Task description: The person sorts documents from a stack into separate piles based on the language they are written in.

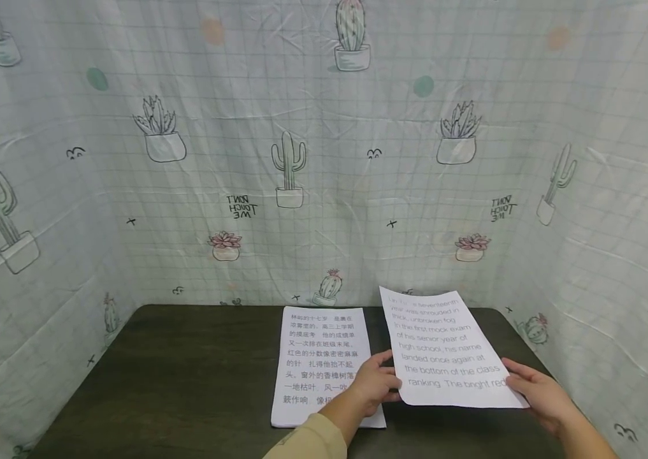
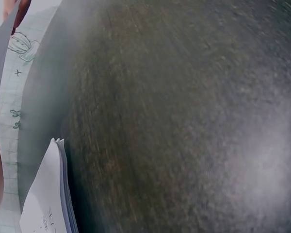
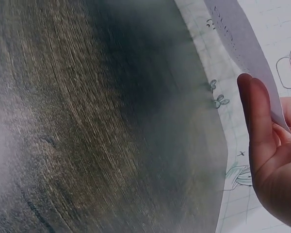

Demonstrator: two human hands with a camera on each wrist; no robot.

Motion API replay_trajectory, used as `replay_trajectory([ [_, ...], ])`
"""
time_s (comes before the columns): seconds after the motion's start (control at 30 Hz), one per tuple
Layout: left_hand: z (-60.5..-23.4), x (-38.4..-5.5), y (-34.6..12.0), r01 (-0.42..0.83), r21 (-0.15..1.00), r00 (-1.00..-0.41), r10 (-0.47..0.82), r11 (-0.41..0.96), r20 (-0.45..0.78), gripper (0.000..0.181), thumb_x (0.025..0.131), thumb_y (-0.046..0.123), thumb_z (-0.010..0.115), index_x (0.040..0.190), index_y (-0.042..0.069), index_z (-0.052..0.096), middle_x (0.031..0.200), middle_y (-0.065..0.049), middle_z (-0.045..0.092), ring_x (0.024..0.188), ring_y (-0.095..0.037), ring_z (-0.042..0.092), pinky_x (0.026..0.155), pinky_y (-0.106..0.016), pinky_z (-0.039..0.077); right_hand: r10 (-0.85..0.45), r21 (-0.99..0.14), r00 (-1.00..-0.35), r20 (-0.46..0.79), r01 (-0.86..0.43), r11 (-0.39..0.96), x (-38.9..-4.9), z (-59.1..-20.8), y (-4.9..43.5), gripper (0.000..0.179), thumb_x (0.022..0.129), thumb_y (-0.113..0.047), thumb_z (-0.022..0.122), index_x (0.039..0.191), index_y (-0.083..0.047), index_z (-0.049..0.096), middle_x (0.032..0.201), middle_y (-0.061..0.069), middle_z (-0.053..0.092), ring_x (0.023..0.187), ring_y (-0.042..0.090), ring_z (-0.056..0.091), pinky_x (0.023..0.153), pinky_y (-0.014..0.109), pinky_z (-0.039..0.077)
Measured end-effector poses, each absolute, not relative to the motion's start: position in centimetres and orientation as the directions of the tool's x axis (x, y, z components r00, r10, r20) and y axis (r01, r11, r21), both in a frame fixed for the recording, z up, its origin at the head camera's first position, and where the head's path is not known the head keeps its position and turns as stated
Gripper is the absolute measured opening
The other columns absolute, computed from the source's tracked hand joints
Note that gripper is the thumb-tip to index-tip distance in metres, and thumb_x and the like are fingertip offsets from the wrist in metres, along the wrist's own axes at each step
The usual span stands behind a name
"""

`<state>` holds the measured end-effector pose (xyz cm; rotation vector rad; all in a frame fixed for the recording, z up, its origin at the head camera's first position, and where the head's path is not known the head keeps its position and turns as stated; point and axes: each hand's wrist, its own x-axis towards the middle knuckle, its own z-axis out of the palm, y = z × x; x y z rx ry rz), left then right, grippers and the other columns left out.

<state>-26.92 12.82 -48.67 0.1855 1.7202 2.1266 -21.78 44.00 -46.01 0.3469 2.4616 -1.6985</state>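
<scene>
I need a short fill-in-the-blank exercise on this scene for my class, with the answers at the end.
1. The left hand and right hand hold a sheet whose text is in the ____ language.
2. The paper stack on the dark table has ____ writing on its top page.
3. In the head view, the stack lies to the ____ of the sheet.
4. One line on the sheet reads "high ____, his name".

Missing words: English; Chinese; left; school.

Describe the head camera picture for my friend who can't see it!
A person's left hand and right hand hold a sheet printed in English above a dark table. To its left, a stack of pages printed in Chinese lies on the table, and behind is pale cloth patterned with potted cacti.
</scene>
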Motion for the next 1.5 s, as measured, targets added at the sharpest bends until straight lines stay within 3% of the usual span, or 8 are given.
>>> replay_trajectory([
  [0.53,-49.5,-26.8,13.5,-0.248,0.965,-0.928,0.307,-0.089,-0.21,0.062,0.079,-0.015,0.06,0.139,-0.007,0.046,0.105,-0.011,0.071,0.082,-0.016,0.07,0.067,-0.036,0.061,0.141,-0.885,-0.96,-0.241,0.277,0.375,-22.6,-47.9,44.2,0.056,0.101,-0.005,0.04,0.147,0.018,0.017,0.107,0.007,0.07,0.084,0.012,0.067,0.073,0.033,0.059],
  [0.8,-50.1,-26.6,13.7,-0.249,0.963,-0.926,0.318,-0.101,-0.205,0.059,0.079,-0.016,0.06,0.136,-0.013,0.045,0.111,-0.019,0.07,0.088,-0.022,0.071,0.068,-0.037,0.061,0.189,-0.877,-0.952,-0.242,0.298,0.377,-22.6,-48.8,44.0,0.055,0.099,-0.005,0.041,0.145,0.018,0.021,0.099,0.005,0.07,0.079,0.012,0.067,0.069,0.033,0.059],
  [0.93,-50.2,-26.5,13.8,-0.266,0.956,-0.913,0.35,-0.125,-0.208,0.059,0.078,-0.015,0.056,0.136,-0.017,0.041,0.117,-0.025,0.066,0.095,-0.026,0.071,0.071,-0.038,0.061,0.225,-0.864,-0.945,-0.237,0.311,0.395,-22.7,-49.0,44.0,0.055,0.098,-0.004,0.043,0.143,0.019,0.024,0.1,0.013,0.07,0.078,0.012,0.066,0.068,0.033,0.058],
  [1.13,-50.1,-26.2,13.9,-0.295,0.95,-0.886,0.401,-0.105,-0.231,0.065,0.076,-0.006,0.055,0.139,-0.016,0.038,0.118,-0.022,0.063,0.101,-0.028,0.068,0.074,-0.038,0.061,0.289,-0.821,-0.923,-0.253,0.362,0.44,-22.8,-49.8,44.5,0.055,0.096,-0.009,0.048,0.14,0.02,0.031,0.113,0.033,0.062,0.078,0.012,0.063,0.068,0.033,0.056],
  [1.2,-50.0,-26.1,13.9,-0.304,0.948,-0.879,0.41,-0.092,-0.242,0.067,0.076,-0.005,0.055,0.14,-0.014,0.037,0.117,-0.022,0.061,0.101,-0.027,0.067,0.075,-0.039,0.061,0.3,-0.804,-0.922,-0.244,0.365,0.469,-22.8,-50.1,44.6,0.056,0.096,-0.012,0.049,0.139,0.02,0.033,0.121,0.039,0.056,0.082,0.017,0.064,0.07,0.034,0.055],
  [1.3,-49.9,-26.0,13.8,-0.305,0.949,-0.877,0.413,-0.08,-0.247,0.067,0.075,-0.004,0.054,0.14,-0.014,0.038,0.117,-0.022,0.059,0.101,-0.027,0.066,0.075,-0.039,0.061,0.317,-0.775,-0.919,-0.234,0.373,0.51,-22.7,-50.2,44.6,0.057,0.096,-0.017,0.051,0.138,0.02,0.036,0.135,0.042,0.043,0.098,0.036,0.062,0.082,0.044,0.054],
  [1.4,-49.9,-25.9,13.8,-0.303,0.95,-0.876,0.414,-0.078,-0.246,0.068,0.075,-0.004,0.054,0.14,-0.014,0.038,0.119,-0.023,0.058,0.103,-0.027,0.066,0.075,-0.039,0.061,0.331,-0.75,-0.913,-0.236,0.388,0.535,-22.6,-50.0,44.5,0.059,0.097,-0.02,0.05,0.138,0.019,0.035,0.142,0.042,0.032,0.12,0.053,0.045,0.095,0.058,0.045],
  [1.5,-49.8,-26.0,13.7,-0.298,0.952,-0.876,0.418,-0.074,-0.241,0.068,0.074,-0.005,0.053,0.14,-0.014,0.037,0.124,-0.026,0.055,0.104,-0.029,0.065,0.075,-0.04,0.061,0.341,-0.734,-0.908,-0.242,0.402,0.547,-22.6,-49.6,44.3,0.059,0.097,-0.02,0.048,0.139,0.02,0.033,0.143,0.042,0.03,0.129,0.056,0.037,0.1,0.062,0.041],
])
